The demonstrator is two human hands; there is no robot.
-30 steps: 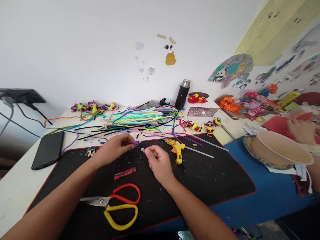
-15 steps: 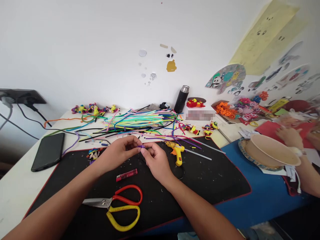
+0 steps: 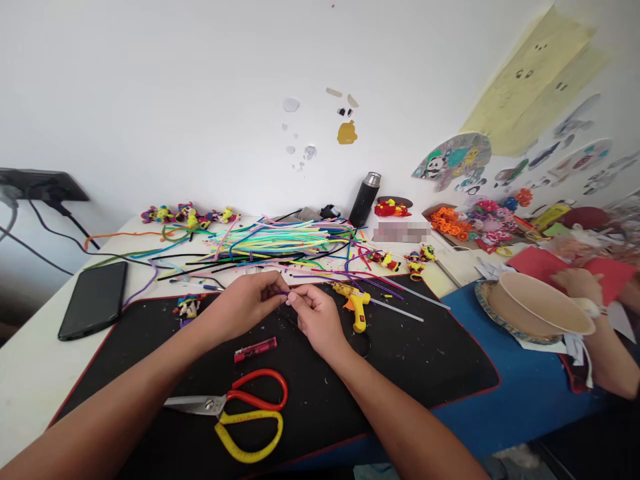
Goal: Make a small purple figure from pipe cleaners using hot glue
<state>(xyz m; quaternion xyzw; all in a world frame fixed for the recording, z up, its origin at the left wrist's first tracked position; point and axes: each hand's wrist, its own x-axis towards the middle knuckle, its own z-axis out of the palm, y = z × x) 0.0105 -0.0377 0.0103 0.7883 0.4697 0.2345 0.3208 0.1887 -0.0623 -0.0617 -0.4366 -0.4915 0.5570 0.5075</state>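
Compared with the first of the earlier frames, the two hands have come together: the gap between them has gone, and their fingertips now meet over the black mat (image 3: 400, 360) on the desk (image 3: 35, 400). The left hand (image 3: 245, 303) pinches a small purple piece (image 3: 284, 293) between thumb and fingers, and the right hand (image 3: 320, 323) pinches it from the other side, the remaining fingers curled in. Only a sliver of purple shows between the tips; I cannot tell whether the pale disc seen earlier in the right hand is there too, hidden behind the thumb.

For close work like this, it seems best to let the left hand act as a still clamp while the right makes only small, light presses, since a hard squeeze could crush or skew so slight a piece. Tilting the wrists a little would bring the join into sight. The yellow glue gun (image 3: 358, 310) lies just beside the right hand, so the forearm should stay clear of its nozzle, which may be hot. The scissors (image 3: 235, 419) and a small red tool (image 3: 255, 350) lie nearer the body.
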